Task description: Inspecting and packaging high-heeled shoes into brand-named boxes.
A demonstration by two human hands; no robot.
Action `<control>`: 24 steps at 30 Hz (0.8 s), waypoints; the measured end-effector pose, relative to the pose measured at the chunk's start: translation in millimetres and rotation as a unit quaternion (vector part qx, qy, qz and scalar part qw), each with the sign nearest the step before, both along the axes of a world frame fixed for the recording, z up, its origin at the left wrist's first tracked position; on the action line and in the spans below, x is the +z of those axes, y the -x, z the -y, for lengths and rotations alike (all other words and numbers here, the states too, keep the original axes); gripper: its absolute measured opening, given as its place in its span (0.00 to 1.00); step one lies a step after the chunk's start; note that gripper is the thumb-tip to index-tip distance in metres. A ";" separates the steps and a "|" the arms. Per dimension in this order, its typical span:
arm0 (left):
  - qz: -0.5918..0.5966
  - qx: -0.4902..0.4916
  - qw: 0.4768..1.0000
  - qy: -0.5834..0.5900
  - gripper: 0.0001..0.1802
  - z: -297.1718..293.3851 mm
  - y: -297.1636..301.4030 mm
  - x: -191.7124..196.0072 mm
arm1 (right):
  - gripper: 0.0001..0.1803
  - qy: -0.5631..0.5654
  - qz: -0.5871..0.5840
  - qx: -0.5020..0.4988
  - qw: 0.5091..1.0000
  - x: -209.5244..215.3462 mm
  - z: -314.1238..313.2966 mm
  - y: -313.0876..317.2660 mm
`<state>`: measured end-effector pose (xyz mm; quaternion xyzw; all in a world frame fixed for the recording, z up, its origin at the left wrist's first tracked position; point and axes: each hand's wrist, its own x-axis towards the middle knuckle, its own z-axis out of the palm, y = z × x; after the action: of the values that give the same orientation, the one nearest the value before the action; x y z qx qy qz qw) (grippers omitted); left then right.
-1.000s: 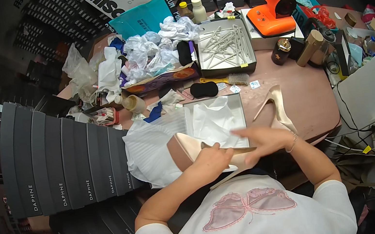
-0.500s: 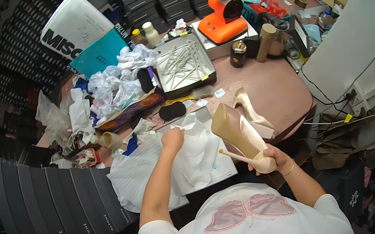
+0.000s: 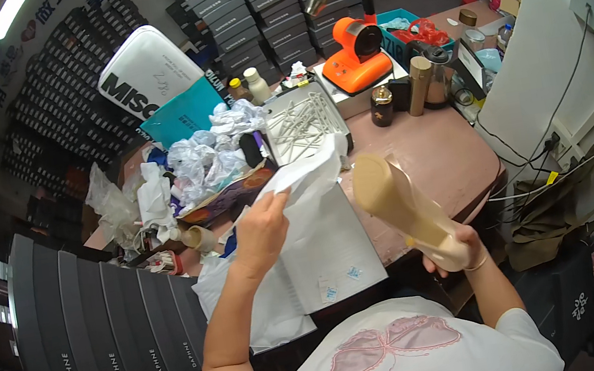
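In my right hand (image 3: 464, 248) I hold a beige high-heeled shoe (image 3: 402, 204) by its heel end, the sole turned up and the toe pointing away. My left hand (image 3: 262, 234) pinches a sheet of white tissue paper (image 3: 317, 163), raised over an open shoebox (image 3: 331, 230) with a pale inside. Two small blue-and-white sachets (image 3: 355, 272) lie in the near part of the box. More white paper (image 3: 282, 334) spreads at the box's left side. The second shoe is mostly hidden behind the one I hold.
Dark shoeboxes (image 3: 128, 321) stand in a row at the left. Beyond lie crumpled plastic bags (image 3: 196, 162) and a tray of white sticks (image 3: 303, 126). An orange device (image 3: 356, 55), a dark jar (image 3: 381, 106) and a tall bottle (image 3: 419, 84) stand on the pink table (image 3: 455, 153).
My left hand has lifted the tissue paper up and away from the box, uncovering its inside and the sachets. The shoe in my right hand has turned so its sole faces up more.
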<state>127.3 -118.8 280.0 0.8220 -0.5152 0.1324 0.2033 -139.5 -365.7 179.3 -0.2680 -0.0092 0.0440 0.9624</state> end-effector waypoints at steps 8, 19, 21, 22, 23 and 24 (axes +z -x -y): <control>-0.053 -0.115 0.992 0.028 0.26 -99.6 62.3 1.3 | 0.39 0.129 -0.082 0.190 0.970 15.6 -60.1 -26.1; -0.142 -0.363 0.921 0.020 0.20 -99.6 174.2 -40.1 | 0.26 -0.014 -0.150 -0.118 0.981 -28.5 -216.5 -88.4; -0.168 -0.347 0.920 0.070 0.18 -106.1 171.3 -54.0 | 0.25 0.003 -0.139 -0.112 0.984 -30.2 -202.7 -78.1; -0.181 -0.338 0.919 0.095 0.17 -106.3 170.4 -59.5 | 0.25 0.007 -0.132 -0.116 0.984 -30.3 -196.6 -74.3; -0.171 -0.360 0.913 0.084 0.17 -100.4 177.0 -62.5 | 0.25 0.015 -0.129 -0.113 0.985 -29.9 -190.0 -70.5; -0.159 -0.384 0.907 0.073 0.17 -91.3 187.2 -61.0 | 0.24 0.031 -0.125 -0.114 0.985 -29.6 -181.6 -67.8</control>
<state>-59.9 -27.6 219.1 0.5533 -0.7409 -0.0506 0.3773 -71.7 -184.0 149.7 -0.2890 0.1433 -0.0327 0.9460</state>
